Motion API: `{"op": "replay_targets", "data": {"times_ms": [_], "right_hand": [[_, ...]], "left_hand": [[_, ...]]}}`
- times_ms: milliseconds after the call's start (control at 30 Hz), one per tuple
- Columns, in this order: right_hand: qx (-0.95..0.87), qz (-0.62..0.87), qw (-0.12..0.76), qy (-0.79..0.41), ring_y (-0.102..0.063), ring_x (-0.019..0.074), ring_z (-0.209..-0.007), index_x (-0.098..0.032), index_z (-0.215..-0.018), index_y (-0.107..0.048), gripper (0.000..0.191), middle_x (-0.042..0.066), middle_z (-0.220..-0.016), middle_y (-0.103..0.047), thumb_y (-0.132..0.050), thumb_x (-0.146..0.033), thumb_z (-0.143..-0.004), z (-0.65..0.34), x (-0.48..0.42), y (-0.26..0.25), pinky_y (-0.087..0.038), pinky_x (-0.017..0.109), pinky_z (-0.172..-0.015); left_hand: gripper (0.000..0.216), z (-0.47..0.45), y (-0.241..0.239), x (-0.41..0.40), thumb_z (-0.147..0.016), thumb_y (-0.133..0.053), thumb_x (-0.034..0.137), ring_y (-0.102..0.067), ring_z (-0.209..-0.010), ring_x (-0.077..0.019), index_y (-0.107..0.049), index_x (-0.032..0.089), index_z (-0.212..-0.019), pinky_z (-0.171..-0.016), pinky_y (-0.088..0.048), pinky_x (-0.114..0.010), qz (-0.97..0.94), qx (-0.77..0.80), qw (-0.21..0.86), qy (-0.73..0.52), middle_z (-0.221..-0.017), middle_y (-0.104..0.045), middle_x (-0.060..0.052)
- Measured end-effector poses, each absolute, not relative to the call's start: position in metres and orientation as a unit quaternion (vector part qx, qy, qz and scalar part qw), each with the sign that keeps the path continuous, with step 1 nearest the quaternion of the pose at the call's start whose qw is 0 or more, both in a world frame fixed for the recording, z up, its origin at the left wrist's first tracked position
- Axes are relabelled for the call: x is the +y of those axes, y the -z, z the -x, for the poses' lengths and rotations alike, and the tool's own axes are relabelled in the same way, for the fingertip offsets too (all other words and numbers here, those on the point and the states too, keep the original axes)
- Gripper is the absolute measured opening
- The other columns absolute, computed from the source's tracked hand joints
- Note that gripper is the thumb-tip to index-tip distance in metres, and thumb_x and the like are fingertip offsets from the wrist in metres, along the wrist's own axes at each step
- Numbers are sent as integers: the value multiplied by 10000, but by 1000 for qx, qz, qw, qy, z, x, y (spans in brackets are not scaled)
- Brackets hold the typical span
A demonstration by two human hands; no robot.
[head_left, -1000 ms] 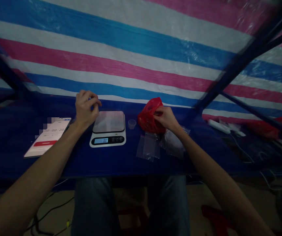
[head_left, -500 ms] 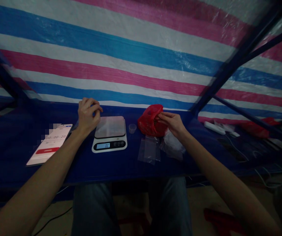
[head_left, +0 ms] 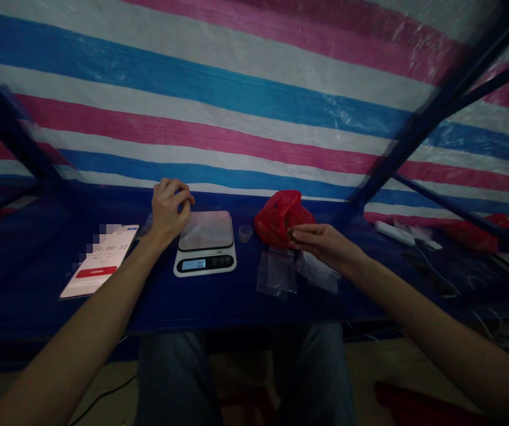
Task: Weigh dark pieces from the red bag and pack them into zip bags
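Observation:
My left hand (head_left: 171, 204) is closed, its fingers curled at the back left corner of a white digital kitchen scale (head_left: 205, 263); what it holds, if anything, is hidden. The scale's plate (head_left: 206, 229) is bare, and the display reads 0.0. To the right of the scale stands a small clear plastic cup (head_left: 245, 233). My right hand (head_left: 319, 239) pinches at the front of the open mouth of a red plastic bag (head_left: 279, 219); a small dark bit shows at the fingertips, too small to name. The bag's contents are mostly hidden.
A phone (head_left: 103, 260) with a running timer lies left of the scale, partly behind my left forearm. Clear plastic bags (head_left: 276, 275) lie before the red bag. Blue frame bars (head_left: 396, 148) and striped sheeting (head_left: 219, 127) rise behind. White devices and cables (head_left: 394, 232) lie right.
My right hand has drawn back from inside the red bag's mouth, toward me. The left hand keeps its place by the scale. The whole view has shifted slightly; the timer reads 22 instead of 20.

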State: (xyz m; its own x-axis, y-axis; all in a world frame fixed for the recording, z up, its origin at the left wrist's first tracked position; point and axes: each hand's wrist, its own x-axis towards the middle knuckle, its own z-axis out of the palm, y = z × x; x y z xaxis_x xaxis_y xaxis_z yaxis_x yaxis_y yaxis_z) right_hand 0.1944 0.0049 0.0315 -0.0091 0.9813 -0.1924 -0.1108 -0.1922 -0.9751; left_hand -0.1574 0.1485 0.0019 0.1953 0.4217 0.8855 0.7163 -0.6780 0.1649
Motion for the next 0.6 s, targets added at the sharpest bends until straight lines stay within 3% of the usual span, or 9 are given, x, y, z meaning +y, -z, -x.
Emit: {"op": "replay_targets", "data": {"times_ms": [400, 600], "right_hand": [[-645, 465, 334, -506, -730, 185, -685, -162, -868, -803, 216, 95, -818, -780, -836, -254, -675, -129, 89, -37, -619, 298, -644], [-751, 475, 220, -402, -684, 161, -604, -156, -817, -797, 123, 50, -731, -763, -753, -173, -704, -131, 103, -40, -559, 269, -568]], "left_hand": [[216, 168, -4, 151, -760, -532, 55, -533, -892, -258, -610, 239, -679, -775, -392, -447, 759, -366, 175, 509, -823, -632, -49], [216, 164, -5, 149, -781, -533, 62, -534, -883, -258, -589, 234, -663, -764, -392, -446, 769, -357, 174, 501, -816, -628, -50]]}}
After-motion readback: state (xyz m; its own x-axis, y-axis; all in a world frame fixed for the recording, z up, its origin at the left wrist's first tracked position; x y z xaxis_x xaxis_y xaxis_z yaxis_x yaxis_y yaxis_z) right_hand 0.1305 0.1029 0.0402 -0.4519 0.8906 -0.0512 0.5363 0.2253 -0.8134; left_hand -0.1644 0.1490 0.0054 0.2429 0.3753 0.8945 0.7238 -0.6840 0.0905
